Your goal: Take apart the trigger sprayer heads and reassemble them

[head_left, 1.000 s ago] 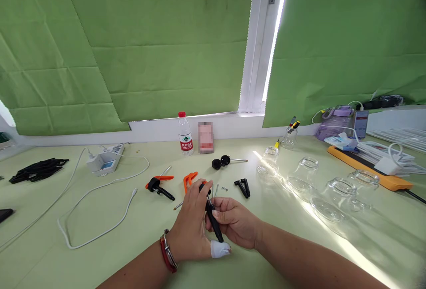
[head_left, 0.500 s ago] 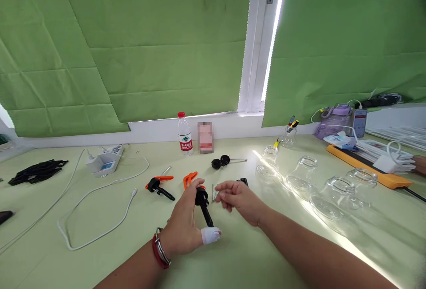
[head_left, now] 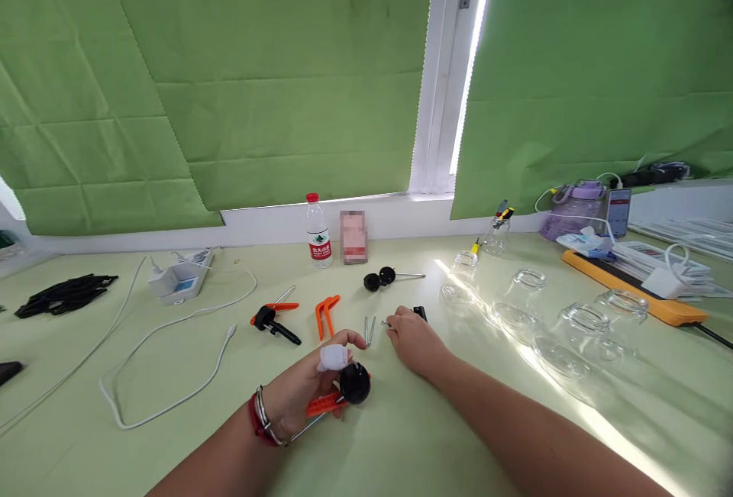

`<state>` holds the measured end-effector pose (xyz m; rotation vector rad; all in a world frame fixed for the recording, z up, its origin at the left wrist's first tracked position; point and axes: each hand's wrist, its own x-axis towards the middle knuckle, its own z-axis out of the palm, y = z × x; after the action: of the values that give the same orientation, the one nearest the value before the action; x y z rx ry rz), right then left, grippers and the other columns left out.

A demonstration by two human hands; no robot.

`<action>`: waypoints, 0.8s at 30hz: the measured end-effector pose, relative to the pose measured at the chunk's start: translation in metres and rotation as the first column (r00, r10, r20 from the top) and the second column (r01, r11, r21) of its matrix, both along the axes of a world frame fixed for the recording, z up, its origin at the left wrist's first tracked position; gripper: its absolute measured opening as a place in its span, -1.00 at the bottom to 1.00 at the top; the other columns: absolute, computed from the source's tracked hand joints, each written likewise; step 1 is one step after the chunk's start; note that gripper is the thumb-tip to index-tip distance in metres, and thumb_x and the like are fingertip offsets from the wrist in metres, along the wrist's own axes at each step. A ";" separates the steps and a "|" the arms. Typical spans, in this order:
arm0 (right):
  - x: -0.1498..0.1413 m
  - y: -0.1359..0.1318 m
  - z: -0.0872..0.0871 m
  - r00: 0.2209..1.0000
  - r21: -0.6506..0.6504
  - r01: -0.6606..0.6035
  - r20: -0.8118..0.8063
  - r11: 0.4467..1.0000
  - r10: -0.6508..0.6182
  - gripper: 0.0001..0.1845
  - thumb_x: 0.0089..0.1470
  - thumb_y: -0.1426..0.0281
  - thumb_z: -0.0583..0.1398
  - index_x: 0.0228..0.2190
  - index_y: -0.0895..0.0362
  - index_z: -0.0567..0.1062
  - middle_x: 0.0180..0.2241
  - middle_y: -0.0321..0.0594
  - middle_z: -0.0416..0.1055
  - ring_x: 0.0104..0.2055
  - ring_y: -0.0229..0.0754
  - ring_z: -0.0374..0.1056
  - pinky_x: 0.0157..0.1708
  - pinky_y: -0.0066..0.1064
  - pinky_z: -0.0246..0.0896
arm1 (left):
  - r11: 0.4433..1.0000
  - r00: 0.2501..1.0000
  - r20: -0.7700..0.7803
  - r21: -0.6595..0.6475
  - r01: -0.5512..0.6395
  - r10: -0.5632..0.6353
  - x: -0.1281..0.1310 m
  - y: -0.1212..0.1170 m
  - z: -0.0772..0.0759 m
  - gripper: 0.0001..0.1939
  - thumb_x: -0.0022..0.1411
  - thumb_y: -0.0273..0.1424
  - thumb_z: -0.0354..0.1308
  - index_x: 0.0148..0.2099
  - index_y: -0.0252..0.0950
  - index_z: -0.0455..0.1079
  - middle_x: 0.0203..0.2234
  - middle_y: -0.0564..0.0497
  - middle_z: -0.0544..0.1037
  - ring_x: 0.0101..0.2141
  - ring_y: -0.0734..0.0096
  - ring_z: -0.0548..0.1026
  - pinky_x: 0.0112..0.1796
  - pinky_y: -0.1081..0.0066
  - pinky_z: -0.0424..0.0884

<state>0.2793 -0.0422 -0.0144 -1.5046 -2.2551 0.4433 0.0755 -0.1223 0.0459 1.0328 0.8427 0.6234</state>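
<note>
In my left hand [head_left: 303,398], with white tape round one finger, I hold a round black cap assembly [head_left: 355,384] with an orange lever [head_left: 325,405] and a thin metal rod. Its round black face points up. My right hand [head_left: 417,340] rests low on the table, fingers pinched at small metal bits [head_left: 385,323] that they mostly cover. Between my hands lie thin metal pins [head_left: 370,331]. A small black part [head_left: 421,312] shows behind my right hand. Two orange levers [head_left: 327,317] lie just beyond my left hand.
Another black assembly with an orange lever [head_left: 275,321] lies to the left, near a white cable [head_left: 166,325]. Black round parts with a rod [head_left: 387,275] lie farther back. A water bottle [head_left: 319,233] stands by the wall. Several glass jars [head_left: 584,321] stand at right.
My left hand has turned the black assembly over, bringing its round face and orange lever into view. My right hand has moved from the pins slightly right. Another person's hand has left the right edge.
</note>
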 end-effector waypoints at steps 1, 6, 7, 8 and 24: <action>0.000 0.002 -0.001 1.000 0.000 -0.003 0.018 1.000 0.003 -0.77 0.10 0.50 0.03 -0.47 0.21 0.48 -0.29 -0.04 0.34 -0.22 -0.11 0.31 -0.20 -0.35 0.11 | 1.000 1.000 0.023 -0.026 0.011 -0.010 0.001 0.001 -0.002 -0.62 0.12 -0.18 0.02 -0.03 -0.18 0.13 -0.44 0.02 0.35 -0.46 0.40 0.37 -0.54 0.50 0.23; 0.002 0.007 -0.005 0.999 -0.005 -0.006 0.043 1.000 0.006 -0.73 0.11 0.53 0.01 -0.51 0.19 0.46 -0.32 -0.08 0.36 -0.26 -0.16 0.30 -0.25 -0.39 0.10 | 0.995 0.996 0.068 -0.079 0.057 -0.051 0.001 0.009 -0.008 -0.61 0.12 -0.15 0.00 -0.03 -0.18 0.12 -0.48 0.00 0.39 -0.46 0.31 0.44 -0.61 0.52 0.27; 0.003 0.007 -0.006 0.999 -0.008 0.000 0.038 1.000 0.000 -0.74 0.10 0.53 0.02 -0.50 0.19 0.46 -0.32 -0.09 0.36 -0.26 -0.16 0.30 -0.26 -0.40 0.09 | 0.995 0.996 0.070 -0.080 0.058 -0.053 0.001 0.010 -0.009 -0.61 0.12 -0.15 0.00 -0.04 -0.19 0.12 -0.47 -0.01 0.41 -0.46 0.29 0.45 -0.62 0.52 0.28; 0.004 0.007 -0.006 0.999 -0.013 0.007 0.032 1.000 -0.006 -0.76 0.08 0.54 0.02 -0.49 0.19 0.45 -0.32 -0.10 0.36 -0.27 -0.17 0.30 -0.26 -0.41 0.09 | 0.995 0.996 0.073 -0.079 0.061 -0.055 0.000 0.011 -0.009 -0.61 0.13 -0.14 -0.01 -0.04 -0.19 0.13 -0.47 -0.02 0.42 -0.45 0.26 0.46 -0.62 0.52 0.29; -0.002 -0.020 0.026 0.889 -0.286 -0.209 -0.453 0.935 0.060 -0.88 0.04 0.40 0.07 -0.35 0.15 0.38 -0.51 -0.33 0.37 -0.57 -0.36 0.28 -0.57 -0.52 0.14 | 0.998 0.998 0.029 -0.035 0.054 -0.053 0.001 0.007 -0.008 -0.64 0.10 -0.20 0.03 -0.05 -0.19 0.21 -0.43 0.00 0.40 -0.49 0.41 0.39 -0.61 0.54 0.29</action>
<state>0.2773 -0.0623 0.0112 -1.2268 -1.9918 1.1305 0.0769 -0.1150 0.0380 1.0089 0.7968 0.5747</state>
